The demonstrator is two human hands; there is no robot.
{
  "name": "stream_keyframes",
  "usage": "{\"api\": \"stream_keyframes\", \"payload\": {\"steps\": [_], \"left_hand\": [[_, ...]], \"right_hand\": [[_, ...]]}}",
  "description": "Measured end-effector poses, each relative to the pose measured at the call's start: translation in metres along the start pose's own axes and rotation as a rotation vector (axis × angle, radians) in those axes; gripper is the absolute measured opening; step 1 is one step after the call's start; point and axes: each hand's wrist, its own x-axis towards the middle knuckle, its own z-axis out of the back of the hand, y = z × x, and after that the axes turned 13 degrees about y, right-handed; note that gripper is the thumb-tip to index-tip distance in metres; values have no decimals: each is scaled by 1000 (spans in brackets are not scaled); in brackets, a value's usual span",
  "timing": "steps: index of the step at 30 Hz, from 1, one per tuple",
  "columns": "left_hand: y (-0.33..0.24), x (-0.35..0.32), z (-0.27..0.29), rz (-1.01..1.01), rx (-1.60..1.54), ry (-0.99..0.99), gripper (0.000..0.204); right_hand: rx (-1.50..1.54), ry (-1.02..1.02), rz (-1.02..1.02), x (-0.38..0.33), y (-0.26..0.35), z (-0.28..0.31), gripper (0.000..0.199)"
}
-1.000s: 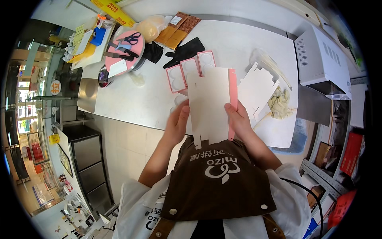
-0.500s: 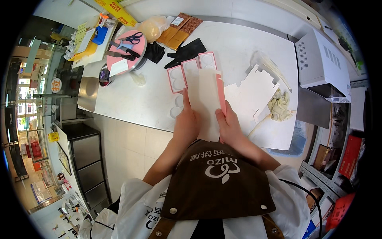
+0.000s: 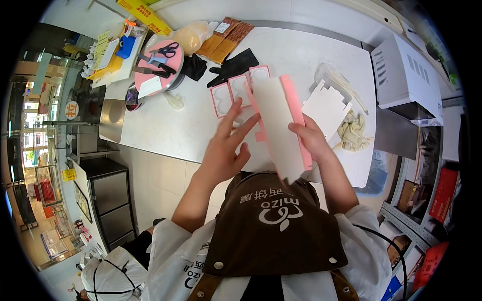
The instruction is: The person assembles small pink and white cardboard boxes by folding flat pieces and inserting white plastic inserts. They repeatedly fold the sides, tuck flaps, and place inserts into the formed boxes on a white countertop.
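Your left hand (image 3: 221, 150) hovers with fingers spread, holding nothing, just beside the carton blank (image 3: 278, 125). Your right hand (image 3: 314, 140) pinches that pink-and-white blank by its edge, upright above the tabletop (image 3: 165, 125). You look mid-fold; next, the left hand should take the free flap.

Two hands (image 3: 226, 150), one folded box blank (image 3: 278, 125) — three pink window panels (image 3: 236, 90).

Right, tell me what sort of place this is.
Probably a shop's packing counter: a white worktop with flat pink and white box card in the right hand, a brown apron, and a white oven-like box.
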Motion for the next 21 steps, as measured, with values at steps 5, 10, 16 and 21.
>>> {"api": "stream_keyframes", "payload": {"steps": [5, 10, 16, 21], "left_hand": [[6, -10, -7, -347, 565, -115, 44], [1, -21, -19, -424, 423, -22, 34], [4, -44, -36, -380, 247, 270, 17], [5, -53, -51, -123, 120, 484, 10]], "right_hand": [[-115, 280, -239, 3, 2, 14, 52], [-307, 459, -362, -3, -45, 14, 51], [-784, 589, -589, -5, -57, -4, 48], [-1080, 569, -349, -9, -62, -5, 41]]}}
